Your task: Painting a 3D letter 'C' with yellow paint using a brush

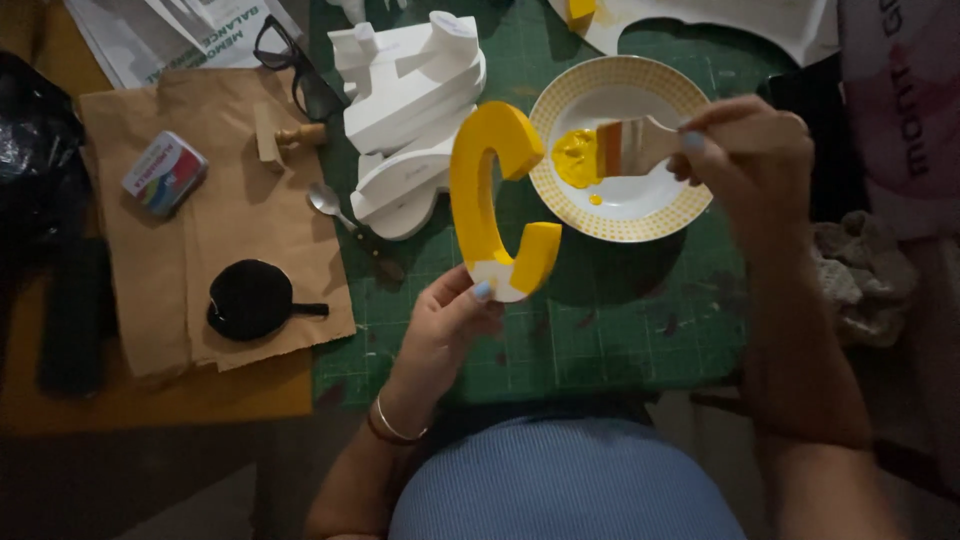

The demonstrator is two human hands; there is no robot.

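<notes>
Green mat (600,340), plate (640,215) of yellow paint on it. Left hand (445,325) pinches the yellow letter (490,200) by its unpainted end, above the mat; right hand (750,150) grips a brush (625,148) over the plate. Wet paint could smear fingers if that pinch slips.

The left hand (440,325) pinches the unpainted white bottom end of a chunky C-shaped letter (495,200), mostly coated yellow, holding it upright above a green cutting mat (600,330). The right hand (750,160) grips a flat paintbrush (625,148) whose bristles touch a blob of yellow paint (575,158) in a white plate with a yellow dotted rim (622,150). Left of the letter lies a stack of unpainted white letters (410,110), with a spoon (335,208) beside it. Brown paper (215,220) carries a small tin (164,173), black glasses (295,65) and a round black hand mirror (252,298)
</notes>
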